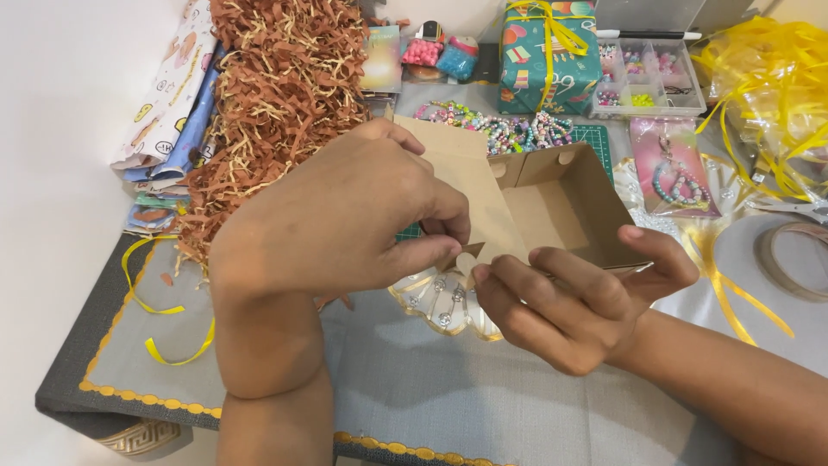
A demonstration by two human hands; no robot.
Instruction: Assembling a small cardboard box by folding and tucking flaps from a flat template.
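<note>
A heap of brown paper shred [276,95] lies left of the open, empty kraft box [552,203] held mid-table, left hand [345,216] pinching its flap, right hand [578,302] clamping its front wall. Behind, a clear compartment case [647,82] holds coloured beads.

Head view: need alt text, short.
Two bare hands hold an open brown cardboard box over a grey cloth-covered table: the left hand pinches its flap, the right hand grips the near edge. Brown paper shreds, beads and a wrapped gift lie behind.
</note>
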